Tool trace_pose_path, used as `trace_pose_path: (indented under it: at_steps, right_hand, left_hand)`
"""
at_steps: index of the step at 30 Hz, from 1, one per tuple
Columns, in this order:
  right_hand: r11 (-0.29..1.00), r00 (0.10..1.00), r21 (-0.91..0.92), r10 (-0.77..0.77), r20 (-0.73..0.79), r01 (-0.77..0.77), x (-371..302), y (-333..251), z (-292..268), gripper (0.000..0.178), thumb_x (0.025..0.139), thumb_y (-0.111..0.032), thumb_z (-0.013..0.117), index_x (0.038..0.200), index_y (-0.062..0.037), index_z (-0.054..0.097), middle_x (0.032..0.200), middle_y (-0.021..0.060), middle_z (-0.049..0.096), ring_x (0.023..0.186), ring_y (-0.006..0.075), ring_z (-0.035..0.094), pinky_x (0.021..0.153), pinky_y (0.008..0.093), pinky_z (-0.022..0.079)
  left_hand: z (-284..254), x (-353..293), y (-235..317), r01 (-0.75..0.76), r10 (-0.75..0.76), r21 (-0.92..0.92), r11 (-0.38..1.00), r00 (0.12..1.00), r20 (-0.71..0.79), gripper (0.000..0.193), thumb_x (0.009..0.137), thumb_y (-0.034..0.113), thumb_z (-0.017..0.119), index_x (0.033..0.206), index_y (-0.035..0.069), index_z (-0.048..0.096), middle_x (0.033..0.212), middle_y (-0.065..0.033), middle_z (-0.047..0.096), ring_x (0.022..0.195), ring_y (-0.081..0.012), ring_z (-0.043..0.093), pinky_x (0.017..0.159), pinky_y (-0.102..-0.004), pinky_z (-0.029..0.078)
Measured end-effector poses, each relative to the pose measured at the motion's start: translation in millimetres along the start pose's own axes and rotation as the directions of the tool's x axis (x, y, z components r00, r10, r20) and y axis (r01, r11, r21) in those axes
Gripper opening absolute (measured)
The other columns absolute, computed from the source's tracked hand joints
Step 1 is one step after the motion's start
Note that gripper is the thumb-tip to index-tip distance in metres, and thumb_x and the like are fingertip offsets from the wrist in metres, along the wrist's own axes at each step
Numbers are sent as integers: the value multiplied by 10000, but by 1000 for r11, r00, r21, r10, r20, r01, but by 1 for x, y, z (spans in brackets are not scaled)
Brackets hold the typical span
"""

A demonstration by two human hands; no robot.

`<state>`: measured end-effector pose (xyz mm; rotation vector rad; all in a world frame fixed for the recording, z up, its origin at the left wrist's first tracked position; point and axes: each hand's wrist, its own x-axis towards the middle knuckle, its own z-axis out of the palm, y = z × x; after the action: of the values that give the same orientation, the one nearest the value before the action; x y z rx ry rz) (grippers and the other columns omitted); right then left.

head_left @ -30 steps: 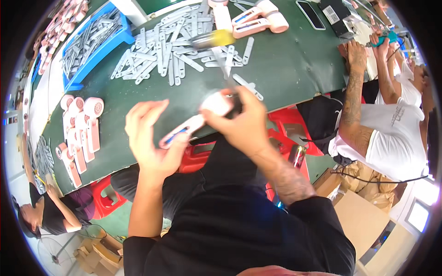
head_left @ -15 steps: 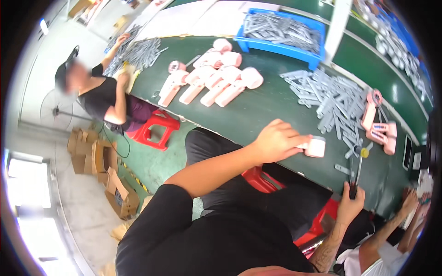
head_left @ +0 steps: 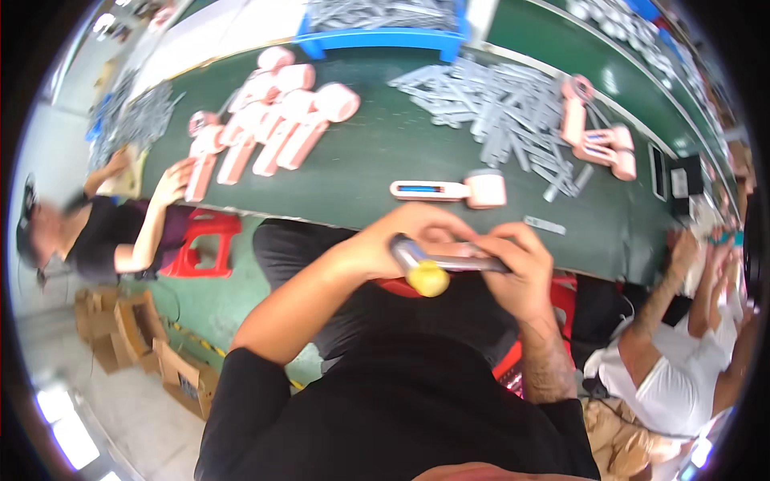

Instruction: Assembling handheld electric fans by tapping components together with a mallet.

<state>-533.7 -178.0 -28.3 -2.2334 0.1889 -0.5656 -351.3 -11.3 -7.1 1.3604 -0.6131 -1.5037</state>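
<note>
Both my hands are together over my lap at the table's near edge. My right hand (head_left: 517, 268) is closed round the dark handle of a small mallet (head_left: 429, 280) with a yellow face, its head pointing left. Bent inward, my left hand (head_left: 393, 240) has its fingers pressed together, meeting the right fingertips behind the mallet; what they pinch is hidden and blurred. Just beyond lies a pink handheld fan (head_left: 486, 191), with a blue strip in its open handle. A flat grey strip (head_left: 545, 224) rests to the right of it.
Pink fans (head_left: 297, 128) lie in a group at left, where a co-worker's hand (head_left: 175, 180) touches one. Grey strips (head_left: 513, 112) are heaped at back right, near more pink fans (head_left: 609, 148). A blue bin (head_left: 381, 38) stands behind. Another person's arm (head_left: 666, 280) is at right.
The pink fan has left my left hand and lies on the table. My right hand has brought the mallet leftward to my left hand. The view has shifted, and the co-worker now reaches toward the fans.
</note>
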Motion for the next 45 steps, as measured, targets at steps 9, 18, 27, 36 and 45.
trace_pose_path:
  at_steps: [9,18,27,36,45]
  right_hand:
    - [973,952,-47,209,-223,-224,21,11,13,393,853,-29,875,1238,-83,816,939,75,690,815,212,702,740,343,578]
    - [953,926,37,300,-229,-299,40,31,21,311,931,-129,868,1219,-24,813,957,105,723,838,245,734,769,365,583]
    - [937,913,76,349,-212,-341,41,29,23,305,943,-139,859,1231,-46,819,947,106,719,837,246,729,779,363,577]
    - [941,917,70,338,-210,-330,41,30,22,305,941,-146,861,1228,-49,818,960,110,722,845,256,733,786,367,579]
    - [949,927,73,314,-204,-306,40,31,23,312,941,-138,859,1236,-46,814,984,114,734,878,259,743,808,363,584]
  left_hand:
    - [-20,-11,-15,-355,635,691,629,747,-194,353,940,74,848,1289,44,805,1055,-147,797,905,-231,749,835,-352,589]
    - [-32,17,-6,-267,628,807,526,763,-157,310,944,87,842,1254,85,833,959,-146,788,853,-232,734,796,-359,609]
    - [-30,14,-3,-117,516,765,633,800,-305,239,969,109,835,1198,46,808,1007,-181,806,856,-251,774,812,-357,611]
    - [-32,26,-2,-210,677,899,383,726,-119,189,965,83,817,1150,49,805,946,-122,771,899,-293,763,798,-376,593]
    - [-38,34,-22,-261,732,864,431,661,-166,174,968,43,786,1133,65,836,951,-89,714,935,-274,653,831,-391,541]
